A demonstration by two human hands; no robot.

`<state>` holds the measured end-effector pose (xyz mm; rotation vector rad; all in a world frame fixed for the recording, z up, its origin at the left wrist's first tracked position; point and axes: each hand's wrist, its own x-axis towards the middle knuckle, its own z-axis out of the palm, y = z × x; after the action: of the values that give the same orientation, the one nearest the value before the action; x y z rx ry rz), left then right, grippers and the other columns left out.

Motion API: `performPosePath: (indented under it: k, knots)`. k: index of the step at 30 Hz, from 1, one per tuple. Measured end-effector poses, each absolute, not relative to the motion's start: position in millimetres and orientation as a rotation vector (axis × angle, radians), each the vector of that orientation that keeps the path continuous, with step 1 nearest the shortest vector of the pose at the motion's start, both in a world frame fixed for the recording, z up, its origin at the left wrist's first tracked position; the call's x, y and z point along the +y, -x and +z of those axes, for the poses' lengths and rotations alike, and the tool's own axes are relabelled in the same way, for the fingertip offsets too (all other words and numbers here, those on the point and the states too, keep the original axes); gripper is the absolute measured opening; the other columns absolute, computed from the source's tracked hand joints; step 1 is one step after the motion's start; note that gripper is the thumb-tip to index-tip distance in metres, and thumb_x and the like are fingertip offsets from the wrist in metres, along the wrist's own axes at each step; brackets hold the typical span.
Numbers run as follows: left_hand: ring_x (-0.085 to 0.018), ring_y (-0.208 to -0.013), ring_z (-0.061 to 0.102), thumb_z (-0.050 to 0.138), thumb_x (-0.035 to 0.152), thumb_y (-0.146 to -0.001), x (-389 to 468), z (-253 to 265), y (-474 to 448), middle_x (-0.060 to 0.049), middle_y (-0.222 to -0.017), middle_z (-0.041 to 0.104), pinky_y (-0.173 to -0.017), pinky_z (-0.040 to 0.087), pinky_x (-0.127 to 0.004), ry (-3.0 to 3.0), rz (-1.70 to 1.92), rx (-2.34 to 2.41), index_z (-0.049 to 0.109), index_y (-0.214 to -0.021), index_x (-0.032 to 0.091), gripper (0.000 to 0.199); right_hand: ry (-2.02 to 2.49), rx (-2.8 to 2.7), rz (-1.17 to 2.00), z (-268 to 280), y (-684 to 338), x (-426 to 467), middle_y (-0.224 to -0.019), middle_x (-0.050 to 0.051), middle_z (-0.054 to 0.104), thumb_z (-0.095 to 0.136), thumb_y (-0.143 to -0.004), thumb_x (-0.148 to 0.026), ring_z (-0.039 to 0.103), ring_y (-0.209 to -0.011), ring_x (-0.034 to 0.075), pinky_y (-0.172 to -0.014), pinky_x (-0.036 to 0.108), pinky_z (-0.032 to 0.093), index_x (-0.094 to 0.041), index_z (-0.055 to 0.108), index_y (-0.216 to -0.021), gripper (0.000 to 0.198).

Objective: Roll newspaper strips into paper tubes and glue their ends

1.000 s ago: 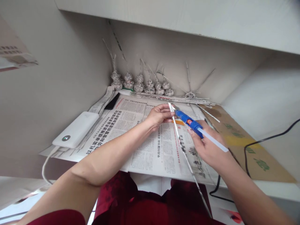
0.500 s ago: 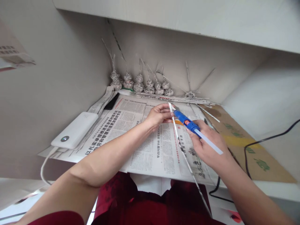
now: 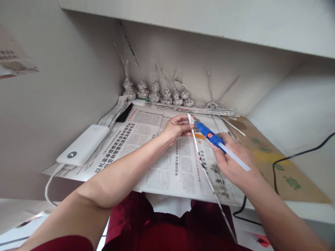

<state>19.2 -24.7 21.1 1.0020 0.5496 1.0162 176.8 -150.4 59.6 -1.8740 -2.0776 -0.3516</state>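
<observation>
Near the middle of the newspaper-covered desk, my left hand (image 3: 178, 127) pinches the upper end of a long, thin rolled-paper stick (image 3: 202, 164). The stick slants down to the right, past the desk's front edge toward my lap. My right hand (image 3: 234, 155) is wrapped round a blue hot glue gun (image 3: 210, 135), with a white glue stick (image 3: 235, 158) jutting from its back. The gun's nozzle is close to the paper stick's upper end by my left fingers; whether it touches, I cannot tell. A flat orange item (image 3: 198, 136) lies under the gun.
Several woven paper gourds (image 3: 155, 93) stand along the back wall, with loose paper sticks (image 3: 193, 110) before them. A white power bank (image 3: 83, 145) with a cable sits at left, near a black flat object (image 3: 124, 113). Cardboard (image 3: 277, 164) and a black cable (image 3: 274, 174) are at right. A shelf (image 3: 199, 21) overhangs.
The glue gun has shifted very slightly to the right, its nozzle a little away from the tip of the paper stick. Both hands keep their grips.
</observation>
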Motion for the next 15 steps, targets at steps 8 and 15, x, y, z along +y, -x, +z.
performPosePath:
  k: [8, 15]
  knots:
    - [-0.015, -0.066, 0.067, 0.072, 0.010, -0.064, -22.8, 19.8, -18.8, -0.004, -0.080, 0.068, -0.053, 0.052, -0.020, -1.005, 1.032, 0.520, 0.063, -0.096, 0.015, 0.033, 1.912, -2.070, -0.411, 61.0, -177.9, -151.6, -0.075, 0.005, 0.062, 0.043, -0.082, -0.023, 0.057, -0.067, 0.021, -0.054, 0.028, 0.034, -0.019, 0.051, -0.098, 0.018]
    - [-0.014, -0.063, 0.066, 0.073, 0.009, -0.064, -23.4, 20.9, -18.2, -0.004, -0.078, 0.068, -0.052, 0.052, -0.020, -1.001, 1.033, 0.525, 0.063, -0.095, 0.015, 0.033, 1.846, -2.069, -0.403, 62.8, -173.5, -156.8, -0.080, 0.005, 0.062, 0.043, -0.082, -0.025, 0.058, -0.071, 0.022, -0.058, 0.029, 0.036, -0.020, 0.052, -0.100, 0.021]
